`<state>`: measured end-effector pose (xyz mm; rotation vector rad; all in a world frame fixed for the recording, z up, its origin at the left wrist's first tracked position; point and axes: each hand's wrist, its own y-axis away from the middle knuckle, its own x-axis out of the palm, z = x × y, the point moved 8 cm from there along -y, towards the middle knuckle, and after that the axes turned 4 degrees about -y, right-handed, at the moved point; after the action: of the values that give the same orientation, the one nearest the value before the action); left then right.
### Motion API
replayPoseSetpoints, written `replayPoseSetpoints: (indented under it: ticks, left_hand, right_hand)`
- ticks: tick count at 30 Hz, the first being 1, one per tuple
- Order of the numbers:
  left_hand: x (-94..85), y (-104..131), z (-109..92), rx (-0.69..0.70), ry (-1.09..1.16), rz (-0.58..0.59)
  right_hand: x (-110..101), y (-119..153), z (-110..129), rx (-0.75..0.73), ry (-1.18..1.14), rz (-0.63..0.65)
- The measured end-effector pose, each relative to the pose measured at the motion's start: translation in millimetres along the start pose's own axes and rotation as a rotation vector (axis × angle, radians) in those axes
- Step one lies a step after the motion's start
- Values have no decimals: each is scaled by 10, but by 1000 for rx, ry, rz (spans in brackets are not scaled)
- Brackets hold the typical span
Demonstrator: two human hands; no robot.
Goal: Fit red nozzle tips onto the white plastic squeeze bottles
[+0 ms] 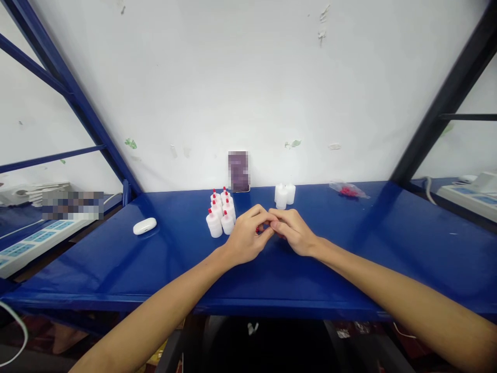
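White case on blue table; phone against wall

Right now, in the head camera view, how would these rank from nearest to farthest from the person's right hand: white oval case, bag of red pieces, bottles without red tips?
1. Bottles without red tips: just beyond the right hand.
2. Bag of red pieces: farther back, to the right.
3. White oval case: well off to the left.

Red bit mostly covered by left hand, can't really be made out. Phone screen totally pixelated. Power strip chopped off by left edge.
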<state>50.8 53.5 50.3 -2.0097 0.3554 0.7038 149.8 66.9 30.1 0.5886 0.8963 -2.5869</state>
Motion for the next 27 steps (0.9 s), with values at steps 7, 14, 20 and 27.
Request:
replayPoseSetpoints:
  ticks: [7, 14, 20, 27]
  left_hand:
    - [-1020, 18, 189, 23, -473, -237]
    - [-919, 206, 486, 21, -776, -17]
    - [-818, 228, 561, 12, -771, 8]
    - [-862, 225, 573, 11, -740, -14]
  right_hand:
    - [-10, -28, -150, 111, -21, -38]
    - [30, -47, -257, 188, -160, -60]
    - [-81, -47, -229, 159, -82, -194]
    - [-308, -3, -137, 66, -120, -379]
